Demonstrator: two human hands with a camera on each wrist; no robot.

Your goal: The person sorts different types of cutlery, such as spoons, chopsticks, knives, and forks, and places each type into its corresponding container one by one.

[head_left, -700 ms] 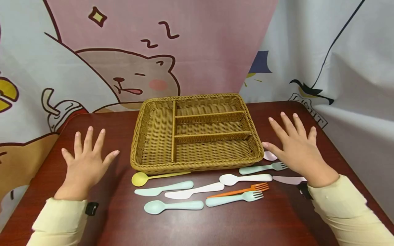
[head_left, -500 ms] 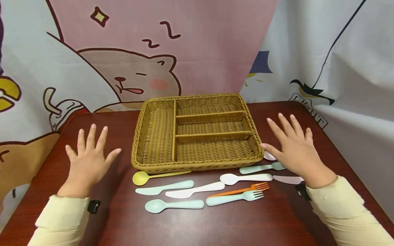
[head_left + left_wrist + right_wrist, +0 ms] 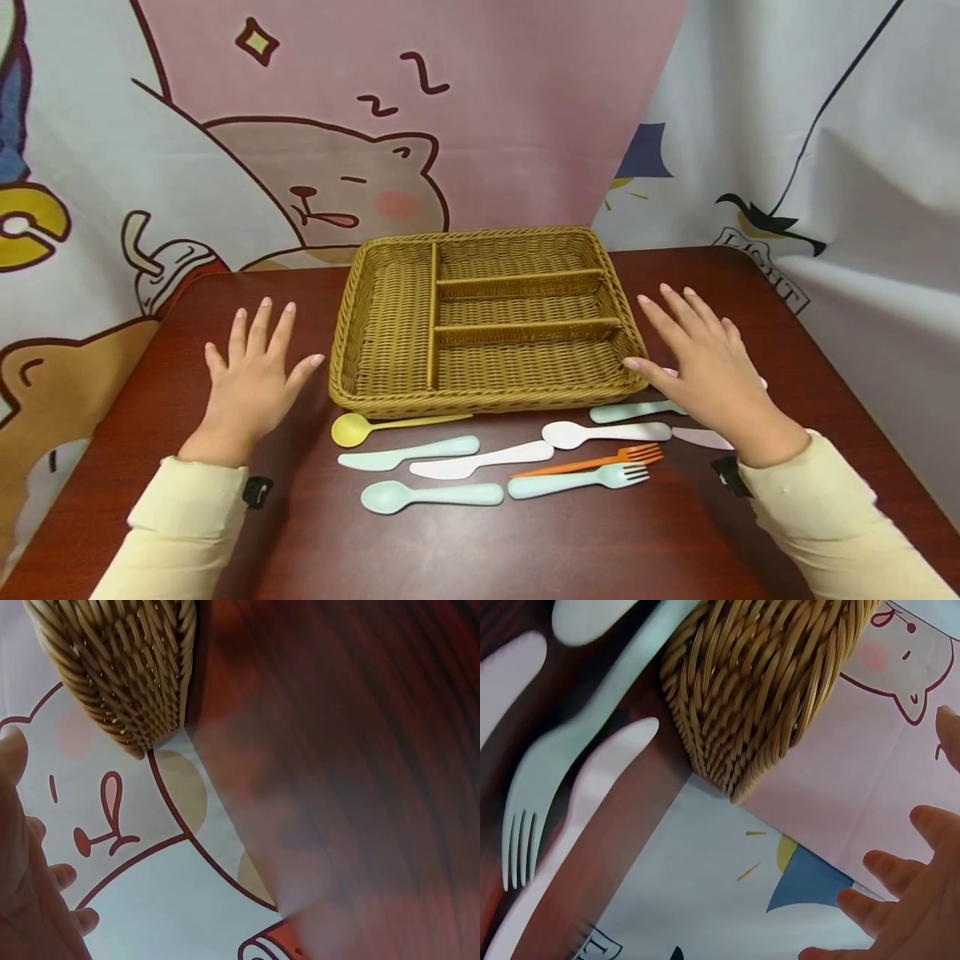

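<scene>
- While the left grip is hovering, fingers apart, at the basket's eight o'clock, the right grip, also apart, is hovering at four.
- Cutlery is lying around six.

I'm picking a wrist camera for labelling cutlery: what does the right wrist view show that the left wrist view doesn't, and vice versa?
Only the right wrist view shows cutlery: a mint fork, a white utensil end, a pale pink utensil beside the fork and a second pink utensil at the left edge. It also shows the right hand.

Only the left wrist view shows the left hand.

Both share part of the wicker basket, the dark red tabletop and the printed bear.
</scene>
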